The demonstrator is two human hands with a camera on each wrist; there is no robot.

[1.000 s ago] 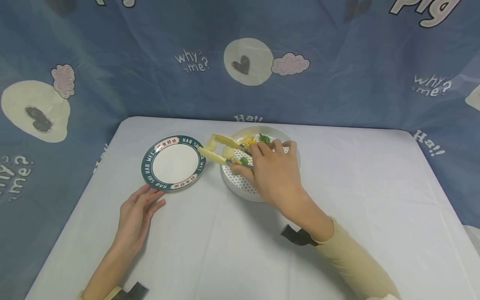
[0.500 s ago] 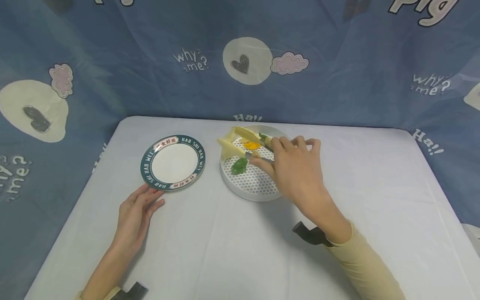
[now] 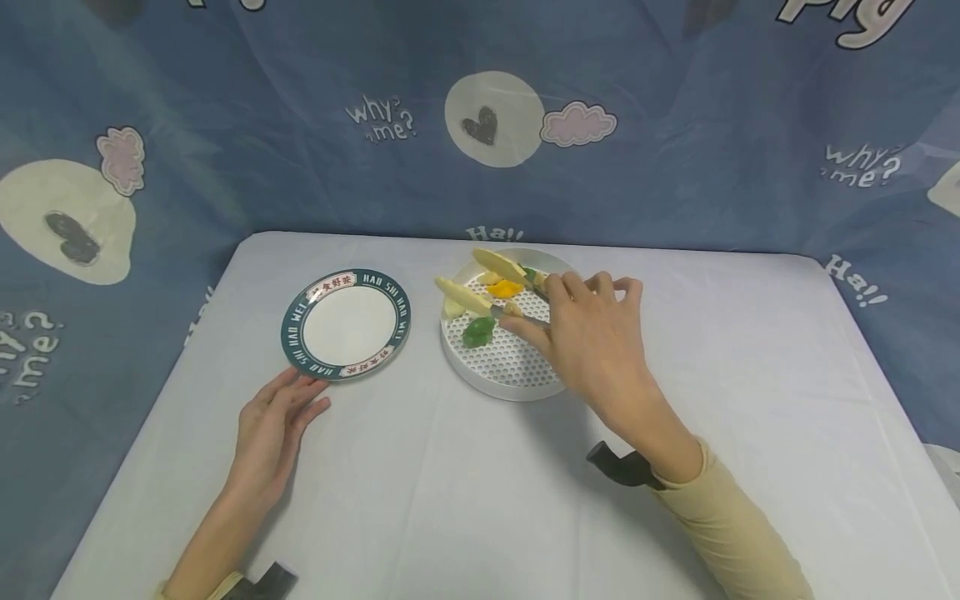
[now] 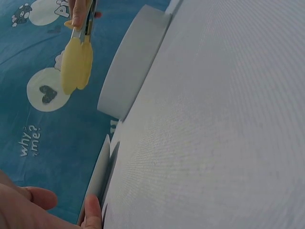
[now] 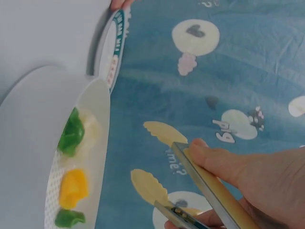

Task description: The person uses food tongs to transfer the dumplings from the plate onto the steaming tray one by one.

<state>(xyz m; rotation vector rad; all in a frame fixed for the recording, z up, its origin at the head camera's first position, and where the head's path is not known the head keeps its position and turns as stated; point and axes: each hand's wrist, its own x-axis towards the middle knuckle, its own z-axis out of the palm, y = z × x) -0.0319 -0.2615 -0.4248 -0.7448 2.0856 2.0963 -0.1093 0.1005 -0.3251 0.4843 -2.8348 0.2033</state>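
My right hand point(image 3: 596, 337) grips metal tongs point(image 5: 202, 183) with yellow scalloped tips, held over a round white perforated tray point(image 3: 510, 392). The tips stand apart with nothing between them. In the tray lie a green piece point(image 3: 478, 332), an orange-yellow piece point(image 3: 505, 288) and a pale piece point(image 3: 453, 307) partly covered by a tip. Another green piece point(image 5: 70, 218) shows in the right wrist view. My left hand point(image 3: 266, 429) touches the near rim of a white plate point(image 3: 351, 327) with a green lettered border, its fingers fairly straight, thumb apart from the rim.
A white cloth point(image 3: 420, 500) covers the table. Behind it hangs a blue printed curtain point(image 3: 300, 167). The plate stands left of the tray with a narrow gap between them.
My right hand has moved right, drawing the tongs from between plate and tray back over the tray. Their tips now look more distinctly spread. My left hand and the plate stay put.
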